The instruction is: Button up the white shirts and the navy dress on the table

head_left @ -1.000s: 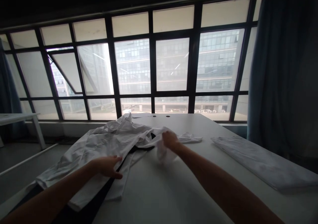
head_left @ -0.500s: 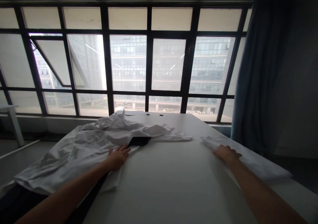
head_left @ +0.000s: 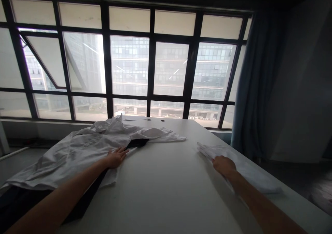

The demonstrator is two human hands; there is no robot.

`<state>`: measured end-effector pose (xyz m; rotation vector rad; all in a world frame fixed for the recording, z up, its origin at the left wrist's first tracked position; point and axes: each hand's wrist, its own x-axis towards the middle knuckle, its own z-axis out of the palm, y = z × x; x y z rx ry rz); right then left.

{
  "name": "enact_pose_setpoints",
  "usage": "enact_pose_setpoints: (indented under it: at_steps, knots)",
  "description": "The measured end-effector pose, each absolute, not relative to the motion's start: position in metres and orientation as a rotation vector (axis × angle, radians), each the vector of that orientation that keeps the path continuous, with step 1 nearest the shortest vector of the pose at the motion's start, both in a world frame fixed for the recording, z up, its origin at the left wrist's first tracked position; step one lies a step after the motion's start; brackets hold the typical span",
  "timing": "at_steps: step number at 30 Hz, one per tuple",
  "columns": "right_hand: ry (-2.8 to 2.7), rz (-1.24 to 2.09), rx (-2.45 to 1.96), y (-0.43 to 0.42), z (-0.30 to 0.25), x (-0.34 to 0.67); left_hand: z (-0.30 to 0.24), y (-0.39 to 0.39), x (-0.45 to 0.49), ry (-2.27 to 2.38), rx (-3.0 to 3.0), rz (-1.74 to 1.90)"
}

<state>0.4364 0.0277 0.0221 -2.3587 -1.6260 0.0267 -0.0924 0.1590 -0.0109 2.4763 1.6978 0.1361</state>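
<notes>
A: What are the hands doing?
B: The left hand (head_left: 116, 158) is resting on a crumpled white shirt (head_left: 77, 154), the right hand (head_left: 224, 165) on a folded white cloth (head_left: 255, 176), on the bench (head_left: 166, 189). The fingers (head_left: 122, 152) are staying open, gripping nothing.

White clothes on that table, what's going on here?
A person stands at a white table with both hands out. Their left hand lies open on a rumpled white shirt, with dark fabric showing beneath it. Their right hand rests on a flat, folded white cloth.
</notes>
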Motion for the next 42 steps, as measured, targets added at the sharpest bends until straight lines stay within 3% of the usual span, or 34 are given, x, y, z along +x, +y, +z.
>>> enact_pose_setpoints:
  at_steps: [3, 6, 8, 16, 20, 24, 28, 32, 34, 37, 42]
  knots:
    - [-1.882, 0.111, -2.264, 0.021, 0.032, 0.375, -0.003, 0.139, -0.071, 1.718, 2.454, 0.112]
    - [-2.204, 0.388, -1.811, 0.018, 0.039, 0.323, 0.001, 0.111, -0.037, 1.594, 2.422, 0.232]
    - [-2.219, 0.37, -1.648, 0.02, 0.039, 0.306, 0.002, 0.094, -0.018, 1.468, 2.377, 0.36]
    - [-2.102, 0.07, -1.876, 0.029, -0.002, 0.304, -0.001, 0.058, -0.004, 1.638, 2.249, 0.658]
    - [-1.913, 0.0, -2.19, 0.021, -0.005, 0.293, 0.008, 0.047, -0.005, 1.654, 2.234, 0.837]
    - [-1.876, 0.146, -2.246, 0.015, 0.004, 0.289, 0.012, 0.044, -0.006, 1.626, 2.24, 0.928]
    - [-1.908, 0.475, -1.815, 0.018, 0.009, 0.292, 0.014, 0.056, -0.007, 1.573, 2.008, 1.085]
    - [-1.742, 0.627, -1.542, 0.028, 0.009, 0.303, 0.038, 0.051, -0.018, 1.086, 1.553, 1.307]
    - [-1.659, 0.624, -1.531, 0.033, 0.008, 0.312, 0.056, 0.038, -0.029, 0.736, 1.471, 1.236]
    - [-1.587, 0.644, -1.544, 0.035, 0.007, 0.327, 0.076, 0.02, -0.048, 0.435, 1.523, 0.852]
    - [-1.712, 0.589, -1.487, 0.031, 0.003, 0.326, 0.064, 0.02, -0.052, 0.649, 1.786, 0.709]
